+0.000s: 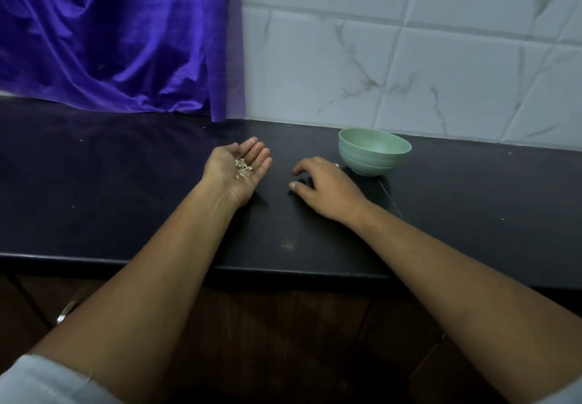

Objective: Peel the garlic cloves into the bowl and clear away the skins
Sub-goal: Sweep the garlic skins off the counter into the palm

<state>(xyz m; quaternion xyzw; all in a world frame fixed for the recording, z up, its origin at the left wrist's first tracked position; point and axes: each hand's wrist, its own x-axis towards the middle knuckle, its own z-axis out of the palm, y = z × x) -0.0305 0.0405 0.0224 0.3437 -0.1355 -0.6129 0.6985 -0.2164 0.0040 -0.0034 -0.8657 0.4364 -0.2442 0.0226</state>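
Note:
My left hand (pixel 234 172) lies palm up on the black counter (pixel 126 183), fingers nearly straight. A small heap of pale garlic skins (pixel 243 169) sits in its palm. My right hand (pixel 327 187) rests palm down to the right of it, fingers loosely bent with the tips on the counter and nothing in them. Just behind and right of that hand stands a pale green bowl (pixel 374 154). Its inside is hidden from this angle, and no garlic cloves are visible.
A purple curtain (pixel 119 38) hangs at the back left down to the counter. White marbled tiles (pixel 409 57) form the back wall. The counter's front edge (pixel 283 273) runs under my forearms, with brown cabinet doors (pixel 283 340) and a metal handle (pixel 66 310) below.

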